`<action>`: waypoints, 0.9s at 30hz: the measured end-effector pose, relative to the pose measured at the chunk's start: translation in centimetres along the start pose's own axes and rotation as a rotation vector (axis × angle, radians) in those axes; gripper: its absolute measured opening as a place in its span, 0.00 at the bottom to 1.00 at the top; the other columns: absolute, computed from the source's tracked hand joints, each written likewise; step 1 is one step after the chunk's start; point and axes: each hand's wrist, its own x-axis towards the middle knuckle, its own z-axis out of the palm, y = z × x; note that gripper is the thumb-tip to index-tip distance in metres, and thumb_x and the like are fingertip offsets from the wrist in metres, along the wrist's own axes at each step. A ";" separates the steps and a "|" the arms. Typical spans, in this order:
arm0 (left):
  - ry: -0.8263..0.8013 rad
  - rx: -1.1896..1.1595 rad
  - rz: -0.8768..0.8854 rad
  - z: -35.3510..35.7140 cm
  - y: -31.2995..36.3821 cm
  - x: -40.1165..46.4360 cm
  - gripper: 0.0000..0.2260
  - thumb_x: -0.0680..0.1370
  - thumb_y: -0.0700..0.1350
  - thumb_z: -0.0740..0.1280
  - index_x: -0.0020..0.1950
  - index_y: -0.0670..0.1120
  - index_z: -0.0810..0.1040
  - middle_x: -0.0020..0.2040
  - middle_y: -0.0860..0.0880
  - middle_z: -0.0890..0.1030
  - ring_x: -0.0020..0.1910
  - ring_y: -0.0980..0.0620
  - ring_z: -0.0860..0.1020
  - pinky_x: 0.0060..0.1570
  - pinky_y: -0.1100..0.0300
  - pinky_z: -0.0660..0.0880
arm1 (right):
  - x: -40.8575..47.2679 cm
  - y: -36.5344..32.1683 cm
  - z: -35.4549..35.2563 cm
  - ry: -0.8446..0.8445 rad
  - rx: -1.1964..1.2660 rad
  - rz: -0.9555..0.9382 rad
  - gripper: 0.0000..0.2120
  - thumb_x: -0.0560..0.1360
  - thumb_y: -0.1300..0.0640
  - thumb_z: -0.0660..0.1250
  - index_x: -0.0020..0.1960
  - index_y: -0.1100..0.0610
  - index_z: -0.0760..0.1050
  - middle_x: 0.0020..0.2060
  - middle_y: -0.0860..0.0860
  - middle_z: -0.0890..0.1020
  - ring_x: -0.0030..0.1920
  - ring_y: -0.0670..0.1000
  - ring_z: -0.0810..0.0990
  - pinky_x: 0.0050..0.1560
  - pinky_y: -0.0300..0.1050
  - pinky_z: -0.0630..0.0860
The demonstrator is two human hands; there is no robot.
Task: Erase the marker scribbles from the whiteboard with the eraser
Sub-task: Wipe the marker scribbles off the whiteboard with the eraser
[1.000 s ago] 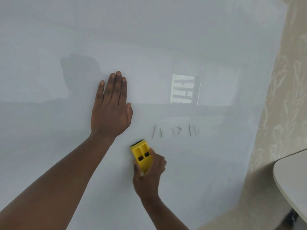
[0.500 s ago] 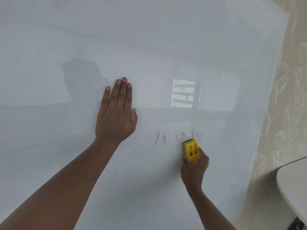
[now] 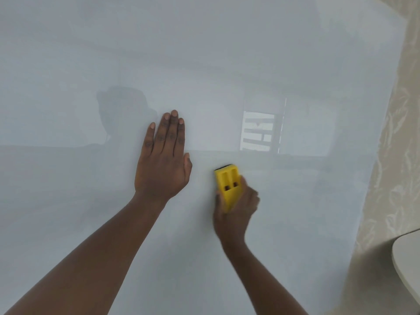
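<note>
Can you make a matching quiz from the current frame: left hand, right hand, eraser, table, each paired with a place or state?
Things:
1. left hand
2. right hand
3. eraser
4. table

States:
A. yellow, held against the whiteboard
B. pale curved edge at lower right
C. flat on the board, fingers together
D. closed around the eraser

Pairs: 1-C, 2-D, 3-A, 4-B

Two bare forearms, no sleeves; left hand (image 3: 162, 164) and right hand (image 3: 236, 210) ungloved.

whiteboard (image 3: 204, 53): 1 | eraser (image 3: 227, 185): 1 | hands: 2 | table (image 3: 409, 264): 1
</note>
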 end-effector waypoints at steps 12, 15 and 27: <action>-0.030 0.000 -0.005 -0.4 0.0 0.0 0.30 0.83 0.49 0.49 0.82 0.37 0.48 0.83 0.38 0.52 0.83 0.41 0.50 0.81 0.42 0.49 | -0.1 8.4 -4.8 -0.144 -0.180 -0.182 0.27 0.76 0.47 0.64 0.68 0.63 0.68 0.56 0.60 0.75 0.54 0.62 0.72 0.56 0.56 0.70; -0.039 0.018 -0.007 -0.4 0.1 0.0 0.30 0.83 0.49 0.49 0.82 0.37 0.47 0.83 0.38 0.51 0.83 0.41 0.50 0.81 0.42 0.49 | 3.0 10.4 -6.1 -0.057 -0.166 0.101 0.28 0.77 0.52 0.66 0.71 0.64 0.65 0.55 0.64 0.73 0.56 0.65 0.71 0.59 0.60 0.69; -0.124 0.056 -0.033 -1.6 0.5 0.0 0.31 0.82 0.49 0.54 0.81 0.37 0.51 0.83 0.39 0.52 0.83 0.42 0.51 0.81 0.43 0.52 | 8.8 -0.4 -1.0 0.057 -0.002 -0.039 0.29 0.76 0.47 0.65 0.73 0.58 0.64 0.57 0.58 0.74 0.53 0.59 0.70 0.53 0.54 0.67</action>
